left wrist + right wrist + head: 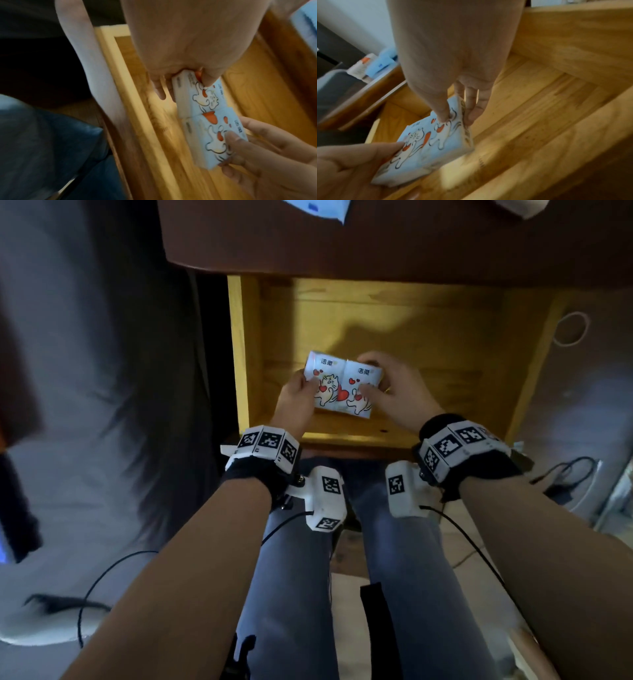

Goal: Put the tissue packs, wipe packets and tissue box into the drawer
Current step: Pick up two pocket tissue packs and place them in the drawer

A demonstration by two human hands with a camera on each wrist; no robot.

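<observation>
Two joined tissue packs (342, 383), light blue with cartoon cats and red hearts, hang just above the floor of the open wooden drawer (428, 344), toward its front left. My left hand (297, 395) pinches the packs' left end, thumb on top. My right hand (383, 386) grips their right end, thumb on the printed face and fingers round the far edge. The left wrist view shows the tissue packs (211, 119) between both hands beside the drawer's front rail (137, 108). In the right wrist view the tissue packs (429, 146) tilt over the drawer bottom (530, 105).
The dark brown tabletop (376, 237) overhangs the drawer's back; a blue packet (318, 207) and a white item (520, 207) lie on it. More blue and white packs (373, 66) show on the tabletop. My knees sit below the drawer front; cables run across the floor (561, 474).
</observation>
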